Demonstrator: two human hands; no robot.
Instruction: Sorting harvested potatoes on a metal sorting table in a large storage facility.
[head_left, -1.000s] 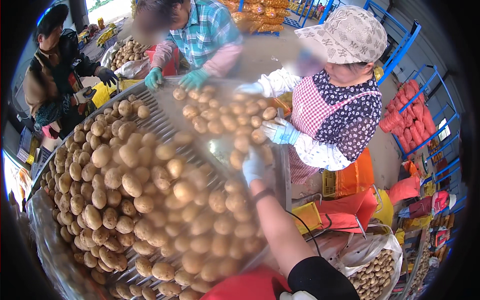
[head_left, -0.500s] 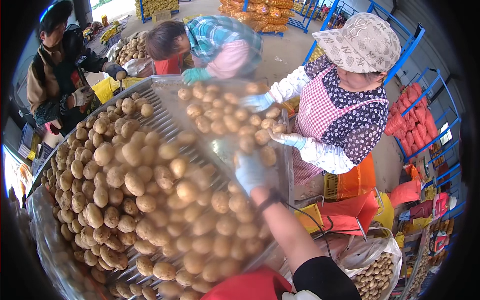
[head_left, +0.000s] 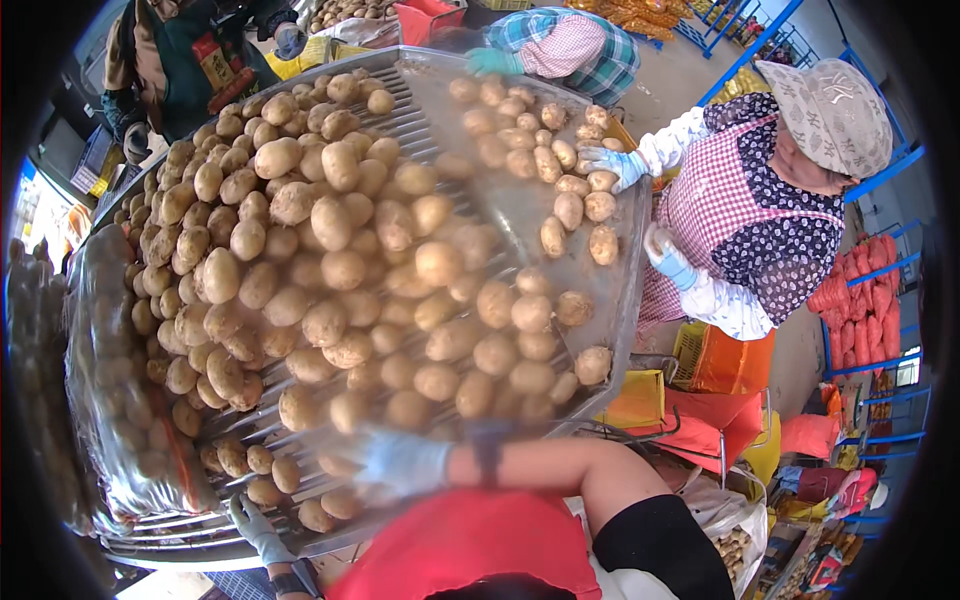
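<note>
A large heap of potatoes (head_left: 330,270) covers the slatted metal sorting table (head_left: 620,330). My right hand (head_left: 400,462), in a pale blue glove, reaches across the near edge of the heap beside several potatoes. Motion smears its fingers, so whatever they hold is unclear. At the table's near left edge is my left hand (head_left: 260,530), also gloved, fingers stretched out next to a few loose potatoes and holding nothing I can see. Smaller groups of potatoes (head_left: 560,165) lie on the smooth metal plate at the far right.
A full clear plastic bag of potatoes (head_left: 125,380) leans at the table's left. Opposite stand co-workers; one in a checked apron (head_left: 710,210) has a gloved hand (head_left: 615,165) at the potatoes. Orange and red bags (head_left: 715,425) hang at the right, beside a white sack (head_left: 735,530).
My right hand has swept from the right side of the table to the near edge. My left hand has come into view. The view has shifted, and fewer potatoes lie before the co-worker at right.
</note>
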